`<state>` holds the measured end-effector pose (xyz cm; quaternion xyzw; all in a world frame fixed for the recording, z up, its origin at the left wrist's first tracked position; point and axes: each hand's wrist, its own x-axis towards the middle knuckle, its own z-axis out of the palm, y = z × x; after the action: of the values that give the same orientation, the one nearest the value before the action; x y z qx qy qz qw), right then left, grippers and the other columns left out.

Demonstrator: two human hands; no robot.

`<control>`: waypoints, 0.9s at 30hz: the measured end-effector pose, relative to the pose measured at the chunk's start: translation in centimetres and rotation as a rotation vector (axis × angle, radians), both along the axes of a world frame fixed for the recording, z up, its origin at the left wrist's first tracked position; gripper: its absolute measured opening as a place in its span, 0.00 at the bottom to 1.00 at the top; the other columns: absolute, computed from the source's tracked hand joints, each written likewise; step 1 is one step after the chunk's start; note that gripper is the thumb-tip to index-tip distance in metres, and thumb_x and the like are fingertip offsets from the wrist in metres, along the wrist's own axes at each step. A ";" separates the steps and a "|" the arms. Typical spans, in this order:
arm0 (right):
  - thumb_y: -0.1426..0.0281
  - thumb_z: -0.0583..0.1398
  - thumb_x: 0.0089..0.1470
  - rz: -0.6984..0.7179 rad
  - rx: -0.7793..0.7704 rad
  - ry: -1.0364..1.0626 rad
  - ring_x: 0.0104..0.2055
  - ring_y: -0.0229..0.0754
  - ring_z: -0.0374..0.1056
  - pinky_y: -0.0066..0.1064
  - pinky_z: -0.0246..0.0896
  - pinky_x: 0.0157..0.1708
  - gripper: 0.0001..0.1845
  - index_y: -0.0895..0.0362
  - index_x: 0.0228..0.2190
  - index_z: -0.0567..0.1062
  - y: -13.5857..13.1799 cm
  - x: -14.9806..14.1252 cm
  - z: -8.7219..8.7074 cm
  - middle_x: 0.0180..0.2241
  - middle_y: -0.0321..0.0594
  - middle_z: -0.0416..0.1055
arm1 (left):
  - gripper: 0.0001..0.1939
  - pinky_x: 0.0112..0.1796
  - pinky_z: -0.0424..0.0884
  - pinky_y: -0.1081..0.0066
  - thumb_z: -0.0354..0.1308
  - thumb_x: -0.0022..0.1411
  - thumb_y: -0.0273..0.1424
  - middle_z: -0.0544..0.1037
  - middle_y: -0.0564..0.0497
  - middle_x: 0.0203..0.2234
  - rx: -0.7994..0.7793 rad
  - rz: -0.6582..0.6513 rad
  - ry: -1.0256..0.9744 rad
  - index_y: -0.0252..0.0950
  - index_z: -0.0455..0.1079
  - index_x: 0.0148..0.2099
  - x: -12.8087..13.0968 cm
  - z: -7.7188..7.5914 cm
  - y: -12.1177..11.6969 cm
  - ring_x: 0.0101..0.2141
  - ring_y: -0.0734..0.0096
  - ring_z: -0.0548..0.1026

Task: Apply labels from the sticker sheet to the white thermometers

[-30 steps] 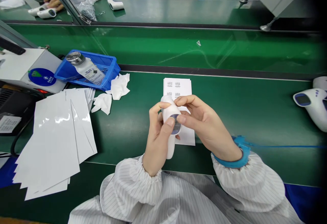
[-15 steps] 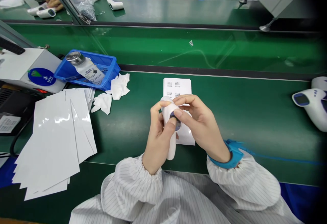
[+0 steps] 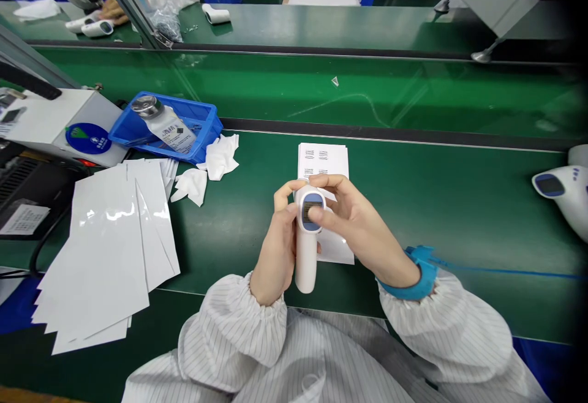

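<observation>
Between my hands is a white infrared thermometer, its handle pointing down toward me and its blue-rimmed screen facing up. My left hand is closed around its left side, with the index finger over the top end. My right hand grips the other side, the thumb lying on the screen and the fingers at the top. Under the thermometer lies a white label sheet printed with small dark text blocks; my hands and the thermometer hide part of it.
Left are glossy white sheets, crumpled tissues, a blue tray holding a metal-capped bottle, and a white machine. Another thermometer lies far right. Beyond the green belt, a co-worker's hand is near more thermometers.
My left thumb has moved off the screen to the thermometer's left edge. The thermometer has turned so its screen faces up more fully, with my right thumb now on it. The view has shifted slightly.
</observation>
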<state>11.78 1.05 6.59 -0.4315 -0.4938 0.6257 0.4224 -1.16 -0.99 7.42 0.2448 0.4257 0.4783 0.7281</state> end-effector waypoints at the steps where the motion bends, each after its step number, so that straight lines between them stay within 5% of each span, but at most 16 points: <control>1: 0.62 0.63 0.56 -0.008 -0.002 -0.017 0.54 0.47 0.66 0.40 0.70 0.47 0.11 0.48 0.41 0.70 0.3 0.1 0.2 0.49 0.37 0.69 | 0.14 0.25 0.68 0.74 0.45 0.65 0.39 0.69 0.51 0.34 -0.009 -0.014 0.005 0.44 0.60 0.51 0.0 0.1 0.0 0.29 0.70 0.68; 8: 0.62 0.62 0.58 -0.135 0.125 -0.149 0.51 0.46 0.68 0.40 0.68 0.48 0.10 0.50 0.40 0.72 0.1 0.3 0.0 0.48 0.39 0.70 | 0.13 0.23 0.69 0.77 0.53 0.65 0.41 0.68 0.54 0.33 0.031 -0.006 0.152 0.48 0.59 0.50 0.1 -0.6 0.2 0.29 0.72 0.68; 12: 0.70 0.64 0.55 -0.300 0.402 -0.376 0.48 0.43 0.68 0.38 0.65 0.48 0.02 0.52 0.32 0.75 -0.6 0.1 -0.3 0.41 0.38 0.71 | 0.13 0.30 0.73 0.74 0.54 0.66 0.38 0.69 0.54 0.38 0.193 0.088 0.348 0.49 0.59 0.51 0.2 -1.2 0.0 0.34 0.72 0.71; 17: 0.74 0.64 0.54 -0.327 0.554 -0.493 0.40 0.41 0.70 0.35 0.67 0.42 0.06 0.52 0.27 0.74 -0.7 0.1 0.8 0.35 0.36 0.72 | 0.12 0.41 0.70 0.70 0.54 0.67 0.35 0.68 0.52 0.44 0.361 0.156 0.442 0.45 0.59 0.51 0.4 -1.3 -0.4 0.39 0.72 0.71; 23: 0.69 0.62 0.57 -0.225 0.375 -0.488 0.29 0.37 0.73 0.29 0.66 0.30 0.05 0.52 0.32 0.69 -1.8 0.0 1.3 0.28 0.31 0.74 | 0.13 0.40 0.68 0.71 0.54 0.67 0.32 0.68 0.52 0.45 0.421 0.185 0.531 0.44 0.59 0.52 0.4 -1.1 -0.5 0.41 0.71 0.71; 27: 0.70 0.64 0.54 -0.116 0.214 -0.411 0.29 0.38 0.74 0.29 0.67 0.29 0.12 0.51 0.39 0.66 -1.7 0.2 1.8 0.28 0.30 0.75 | 0.11 0.36 0.68 0.75 0.54 0.68 0.32 0.68 0.54 0.42 0.403 0.178 0.485 0.45 0.60 0.51 0.1 -1.0 -0.5 0.37 0.75 0.70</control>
<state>11.97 -0.64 8.35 -0.5300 -0.6074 0.4436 0.3916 -1.05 -1.53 6.44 0.4522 0.5033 0.5426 0.4977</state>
